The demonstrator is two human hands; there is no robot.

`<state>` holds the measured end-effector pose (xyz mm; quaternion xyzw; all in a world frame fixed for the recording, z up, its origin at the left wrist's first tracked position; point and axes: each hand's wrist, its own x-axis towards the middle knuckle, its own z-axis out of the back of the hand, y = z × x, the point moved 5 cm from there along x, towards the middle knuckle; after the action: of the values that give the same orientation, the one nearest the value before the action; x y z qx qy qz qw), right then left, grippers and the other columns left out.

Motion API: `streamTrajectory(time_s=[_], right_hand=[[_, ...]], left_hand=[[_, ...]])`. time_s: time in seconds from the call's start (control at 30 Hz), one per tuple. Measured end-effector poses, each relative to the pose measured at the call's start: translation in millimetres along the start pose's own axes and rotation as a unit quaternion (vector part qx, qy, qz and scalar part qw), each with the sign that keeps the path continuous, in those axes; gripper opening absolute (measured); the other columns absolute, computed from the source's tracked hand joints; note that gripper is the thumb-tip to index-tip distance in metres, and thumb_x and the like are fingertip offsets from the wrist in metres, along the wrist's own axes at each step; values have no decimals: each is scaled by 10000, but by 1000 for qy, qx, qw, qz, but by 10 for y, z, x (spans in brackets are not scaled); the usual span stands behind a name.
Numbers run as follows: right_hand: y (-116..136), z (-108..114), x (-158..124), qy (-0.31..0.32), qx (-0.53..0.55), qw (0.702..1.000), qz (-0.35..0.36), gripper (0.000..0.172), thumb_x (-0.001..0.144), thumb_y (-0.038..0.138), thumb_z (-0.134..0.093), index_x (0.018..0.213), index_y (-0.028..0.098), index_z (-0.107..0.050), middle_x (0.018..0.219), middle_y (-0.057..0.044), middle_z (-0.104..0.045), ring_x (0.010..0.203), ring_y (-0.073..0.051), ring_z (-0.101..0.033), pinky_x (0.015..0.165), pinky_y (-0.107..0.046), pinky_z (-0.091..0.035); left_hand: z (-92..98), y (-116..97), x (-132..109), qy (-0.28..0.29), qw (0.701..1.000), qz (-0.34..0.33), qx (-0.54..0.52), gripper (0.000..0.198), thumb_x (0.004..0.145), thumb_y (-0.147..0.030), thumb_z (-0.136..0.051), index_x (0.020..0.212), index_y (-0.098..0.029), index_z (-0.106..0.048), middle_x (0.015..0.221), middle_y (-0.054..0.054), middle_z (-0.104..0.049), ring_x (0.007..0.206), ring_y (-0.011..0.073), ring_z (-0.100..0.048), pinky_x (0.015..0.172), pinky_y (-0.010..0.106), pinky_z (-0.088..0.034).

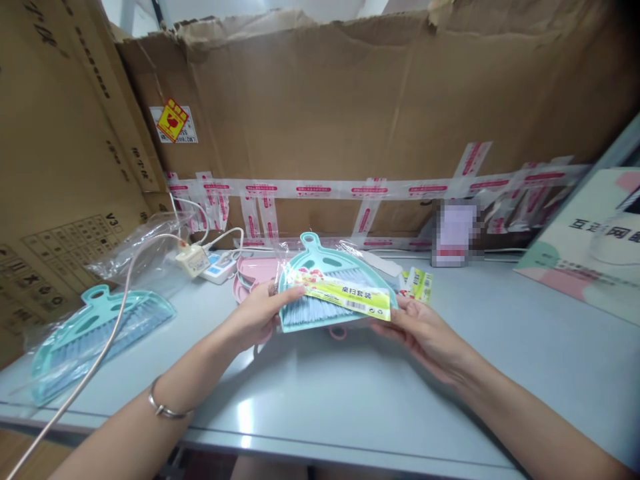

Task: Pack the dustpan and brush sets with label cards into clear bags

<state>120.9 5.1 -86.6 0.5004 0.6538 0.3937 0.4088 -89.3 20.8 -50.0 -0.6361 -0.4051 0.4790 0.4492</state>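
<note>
A teal dustpan and brush set in clear plastic is held up above the table, its looped handle pointing away from me. My left hand grips its left edge, thumb on top. At the right edge, my right hand pinches the wrapping near the end of a yellow-green label with Chinese print. Behind and partly under this set lies a pink set, mostly hidden. Another wrapped teal set rests on the table at the left.
A large taped cardboard box stands behind the grey table. A white power strip with plugs and a long cable is at left. A blurred phone-like object leans at the back right. A printed board stands far right.
</note>
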Motion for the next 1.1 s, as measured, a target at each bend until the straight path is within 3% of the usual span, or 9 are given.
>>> streamTrajectory(time_s=[0.13, 0.27, 0.37, 0.5, 0.73, 0.97, 1.1], right_hand=[[-41, -6, -13, -41, 1, 999, -34, 285, 651, 285, -752, 890, 144, -687, 867, -84, -723, 749, -156, -687, 643, -180, -561], [20, -80, -51, -17, 66, 997, -25, 274, 760, 346, -614, 959, 162, -646, 1025, -101, -690, 889, -219, -670, 754, -315, -574], [15, -113, -48, -9, 69, 997, -23, 270, 772, 342, -618, 993, 188, -614, 1107, -77, -660, 957, -212, -645, 785, -326, -569], [-61, -72, 4, -48, 9, 998, -25, 367, 688, 217, -723, 1034, 204, -599, 1068, -39, -673, 869, -147, -654, 681, -214, -568], [-100, 47, 113, -81, -106, 990, -39, 399, 688, 453, -694, 953, 158, -649, 815, -52, -695, 698, -168, -638, 542, -251, -548], [-17, 116, 171, -45, -275, 960, -15, 403, 662, 493, -698, 882, 162, -629, 671, -20, -646, 436, -101, -545, 328, -199, -424], [29, 113, 165, -84, -316, 945, -11, 399, 677, 510, -670, 879, 169, -626, 533, 31, -561, 338, -74, -454, 287, -193, -357]], left_hand=[[18, 58, 43, -9, 999, 14, -43, 118, 738, -171, -650, 841, -114, -640, 571, 26, -654, 515, 103, -603, 501, 180, -491], [50, 102, 91, -25, 998, 4, -58, 198, 731, -165, -658, 915, -98, -628, 675, 60, -691, 582, 118, -632, 566, 193, -514], [66, 153, 120, 3, 999, -14, -33, 297, 709, -235, -694, 972, -116, -622, 793, 79, -704, 661, 137, -649, 602, 215, -515], [79, 220, 118, 49, 998, -28, 20, 386, 712, -349, -693, 1038, -158, -613, 948, 88, -688, 786, 163, -649, 671, 259, -508], [36, 174, 62, 90, 991, -44, 90, 477, 701, -353, -698, 1127, -177, -578, 1080, 95, -640, 887, 174, -614, 709, 266, -481], [38, 196, 59, 86, 989, -27, 113, 452, 724, -434, -660, 1080, -165, -589, 1043, 106, -657, 879, 190, -622, 672, 258, -480], [34, 204, 56, 75, 991, -29, 106, 453, 712, -377, -687, 1103, -174, -584, 1078, 95, -650, 909, 190, -620, 723, 278, -486]])
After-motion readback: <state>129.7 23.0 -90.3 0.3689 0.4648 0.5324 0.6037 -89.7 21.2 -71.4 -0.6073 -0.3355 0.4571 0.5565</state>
